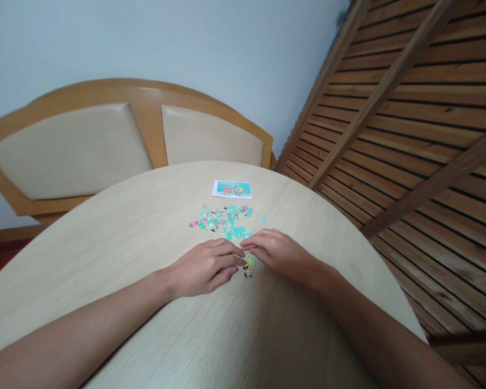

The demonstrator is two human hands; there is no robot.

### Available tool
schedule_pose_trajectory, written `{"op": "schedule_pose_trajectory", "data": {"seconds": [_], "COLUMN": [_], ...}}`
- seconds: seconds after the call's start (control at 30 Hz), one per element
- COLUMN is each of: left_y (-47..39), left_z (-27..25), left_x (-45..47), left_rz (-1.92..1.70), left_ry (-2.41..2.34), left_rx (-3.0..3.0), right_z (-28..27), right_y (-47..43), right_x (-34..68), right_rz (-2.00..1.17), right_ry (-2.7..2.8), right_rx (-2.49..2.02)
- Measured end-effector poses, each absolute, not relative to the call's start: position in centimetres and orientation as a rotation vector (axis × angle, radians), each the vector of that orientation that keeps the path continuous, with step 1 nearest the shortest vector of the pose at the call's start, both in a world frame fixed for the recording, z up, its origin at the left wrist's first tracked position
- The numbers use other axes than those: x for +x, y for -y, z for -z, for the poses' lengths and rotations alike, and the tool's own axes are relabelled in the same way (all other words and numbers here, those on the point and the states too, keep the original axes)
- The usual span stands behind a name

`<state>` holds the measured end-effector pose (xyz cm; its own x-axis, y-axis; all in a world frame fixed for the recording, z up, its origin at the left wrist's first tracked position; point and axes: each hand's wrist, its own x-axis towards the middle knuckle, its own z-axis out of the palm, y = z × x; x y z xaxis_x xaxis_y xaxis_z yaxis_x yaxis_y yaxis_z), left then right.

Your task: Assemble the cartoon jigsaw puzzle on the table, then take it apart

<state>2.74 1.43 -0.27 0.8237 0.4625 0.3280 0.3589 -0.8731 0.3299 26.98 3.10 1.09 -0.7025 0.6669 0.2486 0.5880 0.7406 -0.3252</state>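
My left hand [208,266] rests on the table with its fingers stretched out and a little apart. Its index fingertip touches the left edge of a small joined section of jigsaw puzzle [248,267], which shows a yellow cartoon figure. On the other side, my right hand [281,251] has its fingers drawn together at the upper edge of that section, close to the left fingertips. Whatever lies under the right fingertips is hidden. Just beyond both hands, many loose jigsaw pieces [222,219] are scattered, mostly teal with some pink and yellow.
A reference picture [234,189] with a pink and a yellow figure lies behind the pieces. The round wooden table [146,216] carries everything. A cushioned bench back [214,132] stands along the far wall, and a slatted wooden screen [409,135] rises on the right.
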Motion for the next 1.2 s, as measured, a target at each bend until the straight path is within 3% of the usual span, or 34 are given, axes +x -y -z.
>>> {"op": "schedule_pose_trajectory", "data": {"seconds": [0.7,1.2], "left_y": [-1.5,-1.9], "left_z": [0.9,1.2], "left_x": [2.8,2.5], "left_rz": [-0.722,-0.773], "left_ry": [-1.041,-0.931], "left_rx": [2.577,2.475], "right_z": [-1.7,-0.2], "right_y": [-2.6,-2.8], "right_x": [26.8,26.0], "right_rz": [-0.412,-0.444], "right_ry": [2.639,2.561], "right_rx": [-1.059,-0.999]}}
